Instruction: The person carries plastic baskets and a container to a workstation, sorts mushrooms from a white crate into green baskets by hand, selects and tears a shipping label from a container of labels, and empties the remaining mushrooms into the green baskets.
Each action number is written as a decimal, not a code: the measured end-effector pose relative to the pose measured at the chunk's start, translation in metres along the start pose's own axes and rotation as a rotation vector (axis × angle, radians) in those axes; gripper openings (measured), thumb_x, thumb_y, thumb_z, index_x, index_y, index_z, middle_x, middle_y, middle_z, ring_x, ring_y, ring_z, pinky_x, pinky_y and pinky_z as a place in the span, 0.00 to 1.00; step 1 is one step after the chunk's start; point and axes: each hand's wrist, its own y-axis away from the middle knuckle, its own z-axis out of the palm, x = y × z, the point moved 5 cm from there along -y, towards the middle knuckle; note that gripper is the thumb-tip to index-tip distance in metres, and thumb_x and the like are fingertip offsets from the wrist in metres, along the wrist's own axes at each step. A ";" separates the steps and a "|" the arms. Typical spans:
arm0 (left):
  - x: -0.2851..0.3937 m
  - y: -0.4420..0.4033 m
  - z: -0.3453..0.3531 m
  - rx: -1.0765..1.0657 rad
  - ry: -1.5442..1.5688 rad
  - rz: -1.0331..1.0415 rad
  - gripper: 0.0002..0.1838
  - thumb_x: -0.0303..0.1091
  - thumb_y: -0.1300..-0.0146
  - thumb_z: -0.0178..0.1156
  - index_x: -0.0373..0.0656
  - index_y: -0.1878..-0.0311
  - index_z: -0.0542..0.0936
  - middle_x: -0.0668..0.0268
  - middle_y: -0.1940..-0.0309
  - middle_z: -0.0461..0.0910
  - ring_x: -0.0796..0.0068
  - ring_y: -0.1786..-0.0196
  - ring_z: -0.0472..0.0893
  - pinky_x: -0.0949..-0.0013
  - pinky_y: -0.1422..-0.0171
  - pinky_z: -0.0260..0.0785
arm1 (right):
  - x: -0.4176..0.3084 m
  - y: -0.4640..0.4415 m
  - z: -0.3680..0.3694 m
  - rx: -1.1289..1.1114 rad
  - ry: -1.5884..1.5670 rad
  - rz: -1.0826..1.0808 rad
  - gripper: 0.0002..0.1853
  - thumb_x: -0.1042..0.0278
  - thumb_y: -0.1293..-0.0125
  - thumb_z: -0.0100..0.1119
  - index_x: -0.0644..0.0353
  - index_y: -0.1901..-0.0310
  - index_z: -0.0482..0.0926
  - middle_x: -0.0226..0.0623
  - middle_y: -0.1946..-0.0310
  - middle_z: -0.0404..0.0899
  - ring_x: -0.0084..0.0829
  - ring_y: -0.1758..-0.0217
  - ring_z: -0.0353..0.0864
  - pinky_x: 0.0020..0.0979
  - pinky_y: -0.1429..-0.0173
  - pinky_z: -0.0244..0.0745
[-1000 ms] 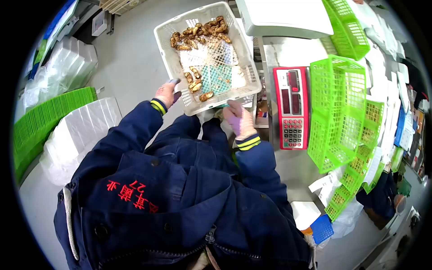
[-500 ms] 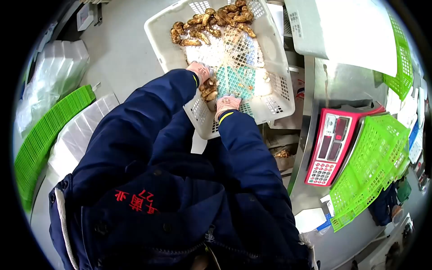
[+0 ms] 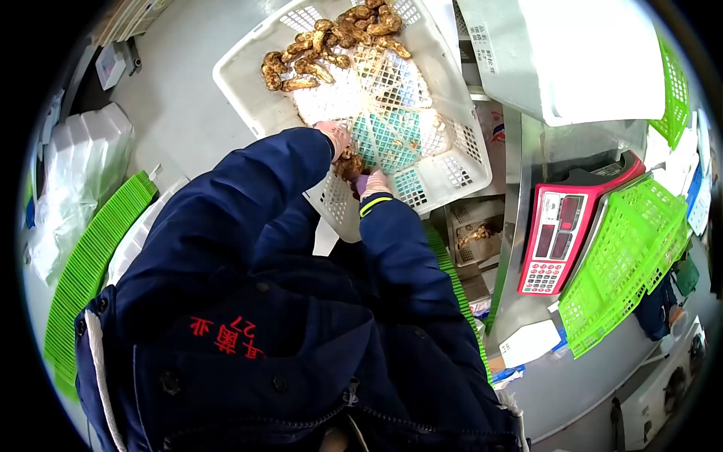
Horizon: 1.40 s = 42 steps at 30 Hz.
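Note:
Brown mushrooms lie bunched in the near left corner of a white perforated crate. My left hand, in a pink glove, closes on this bunch from above, its fingers partly hidden. From the right, my right hand, gloved in pink with purplish fingertips, curls against the same bunch. A larger group of long, dirt-streaked mushrooms rests along the crate's far side. Pale and teal sheets show at the crate's bottom, with small crumbs on them.
To the right, a steel counter holds a red scale and green baskets. A white bin stands at the upper right. On the left are stacked green baskets and plastic-wrapped white boxes. A smaller crate sits below the counter.
My right hand has shifted left, off the teal sheet and onto the near mushrooms. My left hand has moved slightly down over them. The view has shifted a little.

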 end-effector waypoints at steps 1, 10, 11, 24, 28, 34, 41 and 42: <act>0.000 -0.004 0.003 -0.028 -0.033 0.008 0.11 0.34 0.49 0.60 0.46 0.60 0.81 0.65 0.61 0.80 0.65 0.57 0.79 0.65 0.58 0.73 | 0.008 0.003 0.013 -0.031 -0.342 0.174 0.27 0.66 0.53 0.68 0.58 0.52 0.66 0.40 0.63 0.77 0.35 0.63 0.76 0.37 0.63 0.70; 0.006 -0.015 0.018 -0.046 0.351 0.152 0.27 0.49 0.51 0.58 0.46 0.48 0.72 0.61 0.56 0.77 0.67 0.57 0.77 0.67 0.50 0.67 | 0.000 0.005 0.023 0.158 -0.622 -0.030 0.18 0.70 0.55 0.65 0.62 0.60 0.75 0.37 0.69 0.77 0.30 0.73 0.76 0.29 0.72 0.70; 0.008 -0.018 0.019 -0.054 0.510 0.171 0.29 0.50 0.54 0.60 0.45 0.49 0.72 0.60 0.56 0.77 0.67 0.57 0.77 0.67 0.51 0.67 | -0.008 0.008 0.020 0.200 -0.775 -0.160 0.16 0.71 0.54 0.63 0.63 0.61 0.75 0.37 0.70 0.77 0.30 0.74 0.76 0.28 0.73 0.71; 0.125 0.206 -0.190 0.169 1.435 0.487 0.24 0.20 0.47 0.55 0.40 0.44 0.68 0.69 0.57 0.74 0.80 0.56 0.72 0.76 0.53 0.66 | -0.129 0.279 -0.136 0.126 -0.556 -0.990 0.32 0.84 0.58 0.66 0.64 0.48 0.63 0.36 0.57 0.71 0.26 0.56 0.72 0.27 0.53 0.72; 0.225 0.281 -0.300 0.546 0.850 1.117 0.20 0.31 0.49 0.59 0.38 0.51 0.72 0.56 0.56 0.73 0.58 0.52 0.74 0.63 0.46 0.63 | -0.158 0.455 -0.234 0.515 -0.147 -1.630 0.28 0.77 0.66 0.70 0.61 0.57 0.72 0.47 0.51 0.69 0.36 0.50 0.72 0.34 0.48 0.67; 0.343 0.267 -0.407 0.994 0.704 1.060 0.22 0.38 0.48 0.59 0.42 0.50 0.72 0.57 0.61 0.75 0.64 0.59 0.76 0.67 0.55 0.68 | -0.117 0.523 -0.380 1.067 -0.244 -1.202 0.21 0.81 0.54 0.63 0.62 0.56 0.71 0.33 0.66 0.75 0.23 0.65 0.74 0.24 0.60 0.71; 0.329 0.243 -0.408 1.167 0.446 0.989 0.20 0.39 0.43 0.56 0.40 0.49 0.72 0.58 0.65 0.78 0.72 0.66 0.78 0.72 0.56 0.69 | -0.099 0.484 -0.404 1.063 -0.069 -0.895 0.35 0.73 0.53 0.65 0.65 0.42 0.61 0.46 0.49 0.67 0.35 0.47 0.67 0.33 0.47 0.66; 0.309 0.256 -0.405 1.033 0.495 1.009 0.19 0.35 0.42 0.56 0.39 0.48 0.72 0.59 0.61 0.77 0.75 0.63 0.77 0.73 0.55 0.69 | -0.101 0.497 -0.390 1.198 0.001 -0.968 0.33 0.73 0.51 0.64 0.66 0.42 0.62 0.46 0.49 0.67 0.37 0.47 0.67 0.34 0.46 0.65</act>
